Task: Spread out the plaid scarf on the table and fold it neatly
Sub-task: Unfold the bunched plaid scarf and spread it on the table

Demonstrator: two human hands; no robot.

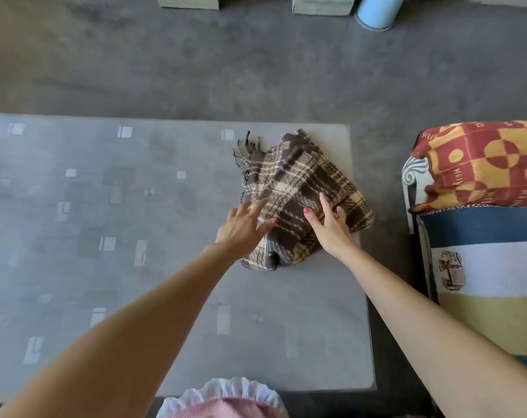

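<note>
A brown and cream plaid scarf (298,188) lies bunched in a thick folded heap near the right end of the grey glass table (135,236), its fringe pointing to the far left. My left hand (244,227) rests with spread fingers on the heap's left edge. Over the near right side of the heap lies my right hand (328,224), thumb and fingers apart and flat against the cloth. Neither hand grips a fold that I can see.
A seat with a striped cover (482,267) and a red and yellow patterned cushion (482,164) stands right of the table. A pale blue bin (376,10) and green blocks (322,4) stand on the floor beyond. The table's right edge runs close to the scarf.
</note>
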